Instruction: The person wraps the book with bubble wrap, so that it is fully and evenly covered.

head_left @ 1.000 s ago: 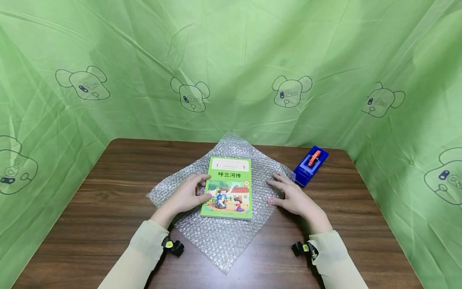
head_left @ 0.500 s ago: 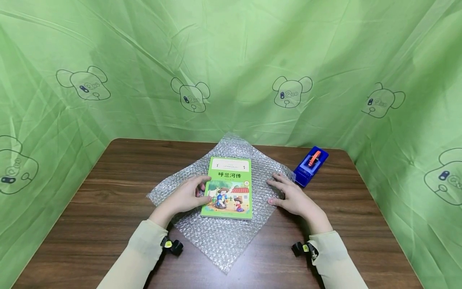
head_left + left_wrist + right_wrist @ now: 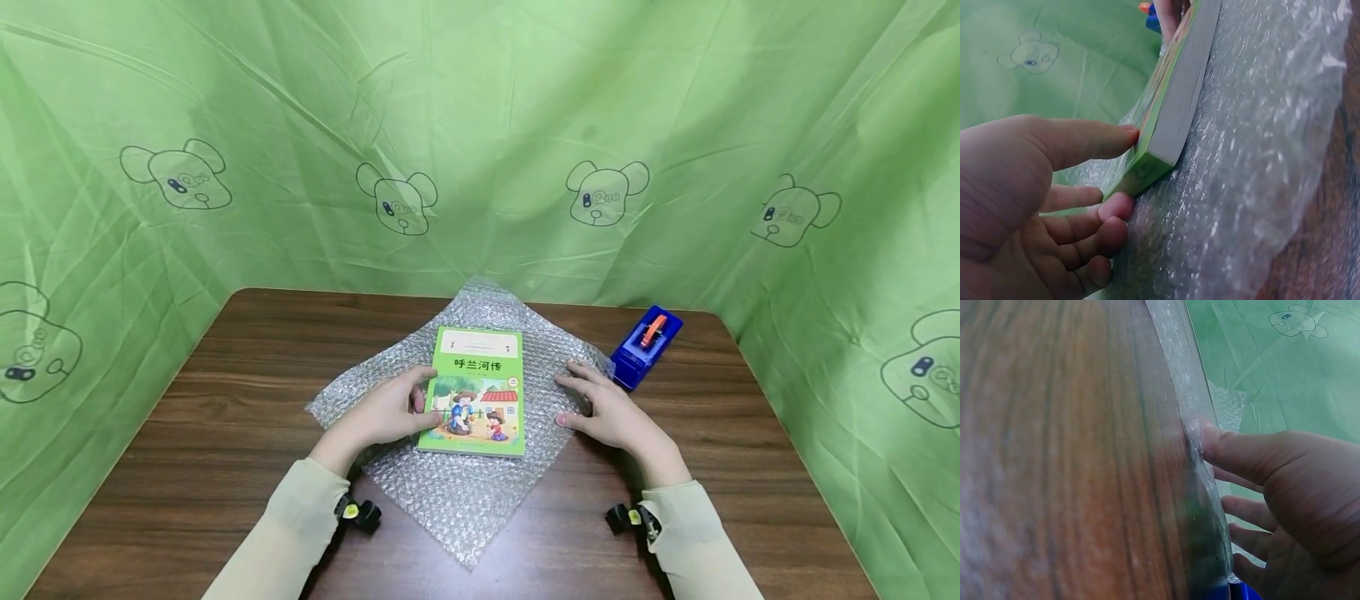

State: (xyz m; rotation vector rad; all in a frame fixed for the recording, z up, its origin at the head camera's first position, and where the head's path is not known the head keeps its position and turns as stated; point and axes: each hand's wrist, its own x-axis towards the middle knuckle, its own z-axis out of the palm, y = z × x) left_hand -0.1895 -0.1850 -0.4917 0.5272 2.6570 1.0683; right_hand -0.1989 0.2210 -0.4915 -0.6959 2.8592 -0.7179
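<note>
A green picture-covered book [image 3: 477, 392] lies flat on a sheet of bubble wrap [image 3: 468, 508], which is spread cornerwise on the table. At the book's left edge is my left hand [image 3: 382, 412]. In the left wrist view its thumb [image 3: 1100, 139] rests on the cover's edge while fingertips [image 3: 1116, 206] meet the spine, holding the book from that side. My right hand [image 3: 611, 412] rests on the wrap's right corner, apart from the book, fingers spread and loosely bent. The right wrist view has its thumb touching the wrap's edge [image 3: 1192, 434]; the other fingertips are partly hidden.
A blue tape dispenser [image 3: 647, 348] with an orange part stands beyond my right hand, close to the wrap's right corner. The dark wooden table [image 3: 202, 450] is enclosed at the back and sides by green cloth [image 3: 487, 108] printed with mouse faces.
My left fingers have shifted very slightly at the book's edge, with the thumb a little lower on the cover. The right hand, bubble wrap and tape dispenser stay put.
</note>
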